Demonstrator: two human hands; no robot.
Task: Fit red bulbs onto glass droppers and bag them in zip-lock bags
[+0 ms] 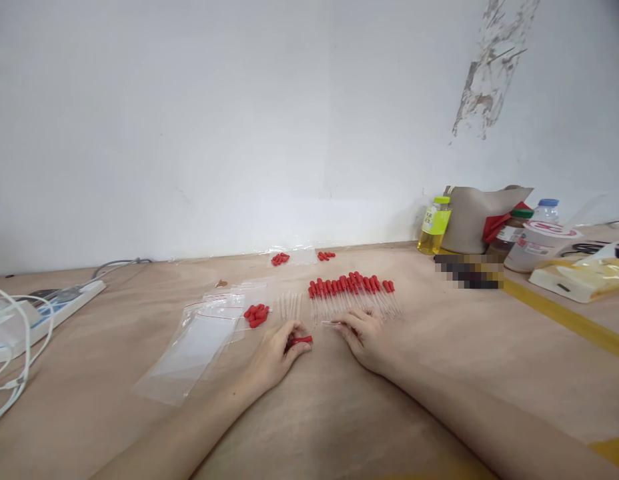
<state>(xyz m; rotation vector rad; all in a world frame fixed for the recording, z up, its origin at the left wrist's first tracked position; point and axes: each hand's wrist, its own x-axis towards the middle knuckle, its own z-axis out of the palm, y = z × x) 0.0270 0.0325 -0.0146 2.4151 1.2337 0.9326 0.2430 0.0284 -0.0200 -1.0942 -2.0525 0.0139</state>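
Note:
My left hand (284,348) is closed around a red rubber dropper bulb (302,340), its end pointing right. Between the fingertips of my right hand (365,337) is a thin clear glass tube (330,324), pointing left toward the bulb; the two are apart. Beyond my right hand lies a row of droppers (347,287), red bulbs at the far end and clear tubes toward me. Several bare glass tubes (289,305) lie just past my left hand. Left of them is a pile of loose red bulbs (256,315).
Clear zip bags (199,340) lie flat on the left of the table. More red bulbs (280,259) sit on plastic near the wall. A power strip (64,313) with white cables is far left. A yellow-liquid bottle (434,227), jars and a tissue pack (582,273) stand right.

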